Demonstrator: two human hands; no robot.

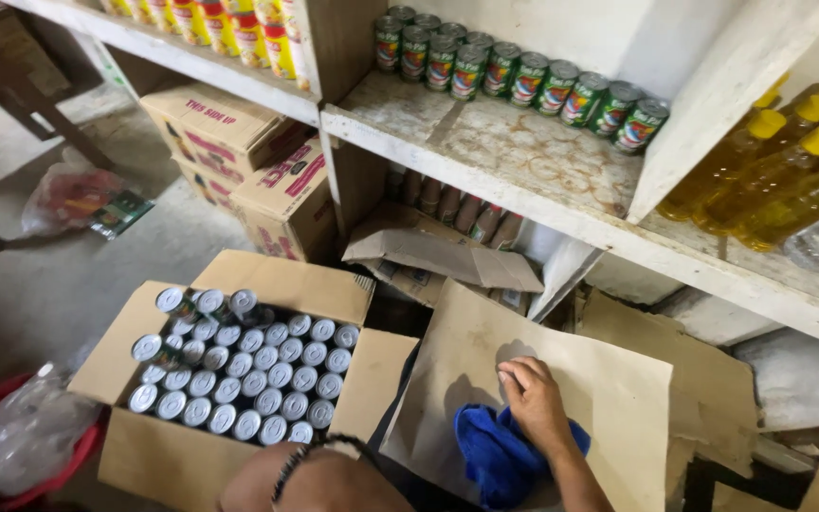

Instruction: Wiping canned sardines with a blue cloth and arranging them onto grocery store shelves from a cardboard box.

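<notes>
My right hand (533, 403) rests palm down on a blue cloth (495, 455) that lies on a flat sheet of cardboard (609, 379); the fingers are curled over the cloth's edge. My left hand is hidden; only the forearm with a dark beaded bracelet (310, 453) shows at the bottom edge. To its left an open cardboard box (239, 275) on the floor holds several silver-topped cans (258, 365). On the white shelf (485, 142) above, a row of green-labelled cans (514, 71) stands at the back.
Yellow oil bottles (779, 171) lie in the right shelf bay. Stacked printed cartons (258, 161) sit under the left shelf. Small brown bottles (457, 209) stand on the lower shelf. A red basin with a plastic bag (26, 436) is at lower left.
</notes>
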